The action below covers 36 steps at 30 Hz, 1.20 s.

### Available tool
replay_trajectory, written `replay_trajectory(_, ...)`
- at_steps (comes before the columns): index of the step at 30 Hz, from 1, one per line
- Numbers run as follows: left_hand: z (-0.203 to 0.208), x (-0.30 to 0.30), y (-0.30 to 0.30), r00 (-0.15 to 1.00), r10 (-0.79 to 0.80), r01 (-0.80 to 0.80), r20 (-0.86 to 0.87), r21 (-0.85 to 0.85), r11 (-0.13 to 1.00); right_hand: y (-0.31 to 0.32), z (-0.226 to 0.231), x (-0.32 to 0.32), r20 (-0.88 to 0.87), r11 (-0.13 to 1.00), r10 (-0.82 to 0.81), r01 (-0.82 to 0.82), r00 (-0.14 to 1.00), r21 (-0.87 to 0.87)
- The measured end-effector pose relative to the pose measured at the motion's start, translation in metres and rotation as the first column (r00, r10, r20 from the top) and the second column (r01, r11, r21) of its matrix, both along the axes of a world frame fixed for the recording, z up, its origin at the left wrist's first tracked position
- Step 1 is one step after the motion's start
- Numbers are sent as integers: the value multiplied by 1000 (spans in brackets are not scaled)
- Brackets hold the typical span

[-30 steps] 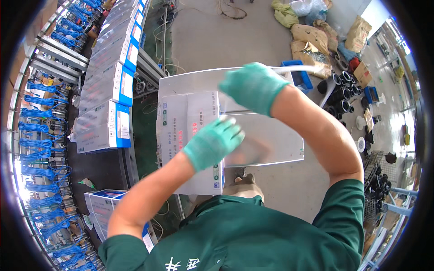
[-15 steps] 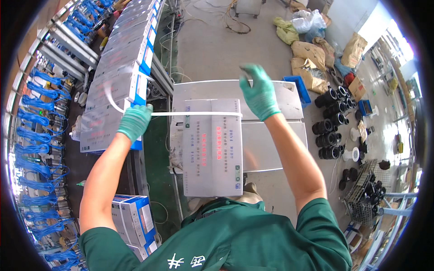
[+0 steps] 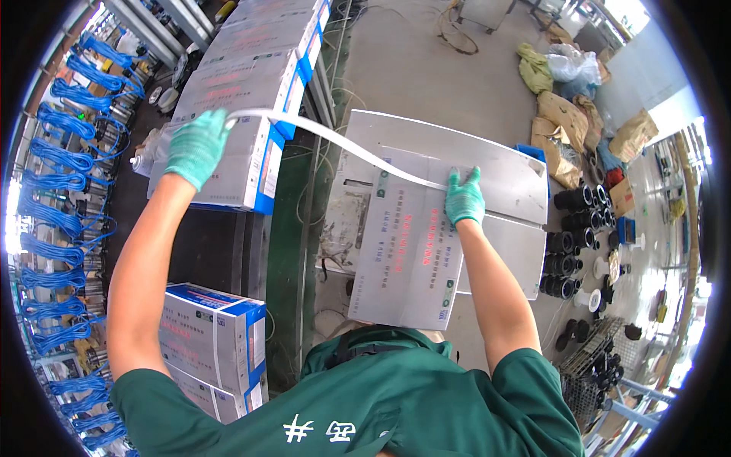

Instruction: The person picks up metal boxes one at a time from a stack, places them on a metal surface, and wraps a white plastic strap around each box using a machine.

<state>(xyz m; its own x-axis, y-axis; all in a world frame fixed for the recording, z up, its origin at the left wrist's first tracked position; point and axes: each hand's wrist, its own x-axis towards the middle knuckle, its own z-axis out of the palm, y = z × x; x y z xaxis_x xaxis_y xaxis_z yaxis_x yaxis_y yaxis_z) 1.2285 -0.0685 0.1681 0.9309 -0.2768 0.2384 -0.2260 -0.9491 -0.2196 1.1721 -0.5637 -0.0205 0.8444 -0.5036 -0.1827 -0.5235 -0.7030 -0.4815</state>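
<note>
A grey carton (image 3: 411,251) with red and dark print lies on a grey metal machine table (image 3: 495,167) in front of me. A white packing strap (image 3: 327,137) arcs from the carton's top across to my left hand (image 3: 196,150). That hand, in a green glove, is closed on the strap's end, above the row of boxes at left. My right hand (image 3: 465,198), also gloved in green, rests on the carton's far right part, fingers apart, touching the strap where it meets the box. The strap's course under the carton is hidden.
At left a row of grey and blue cartons (image 3: 236,84) runs away from me. Strapped cartons (image 3: 205,335) stand low at near left. Blue cable coils (image 3: 61,198) hang along the left. Sacks (image 3: 567,122), black round parts (image 3: 563,244) and a wire basket (image 3: 594,350) lie to the right.
My left hand has moved away from the carton and farther out, drawing the strap into a loose arc. My right hand has come down onto the carton. The view has shifted.
</note>
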Motion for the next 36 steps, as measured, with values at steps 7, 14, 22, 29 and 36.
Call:
replay_trajectory(7, -123, 13, -90, 739, -474, -599, -479, -789, -137, 4, -1, 2, 5, 1000, -2, 2, 1000, -24)
replay_trajectory(14, -304, 11, -115, 720, -252, -694, -646, -676, -248, 7, -2, 5, -56, 998, -32, 29, 998, -51)
replay_trajectory(22, -359, 11, -138, 901, 75, -396, -427, -742, 541, 10, -3, 7, -40, 998, -50, 48, 998, -33)
replay_trajectory(29, -339, 8, -175, 786, -55, -592, -615, -776, 216, 11, -1, 7, -29, 998, -61, 60, 998, -34)
replay_trajectory(36, -358, 12, -171, 829, -50, -512, -557, -792, 331, 6, -10, 6, 7, 998, -37, 38, 999, -48)
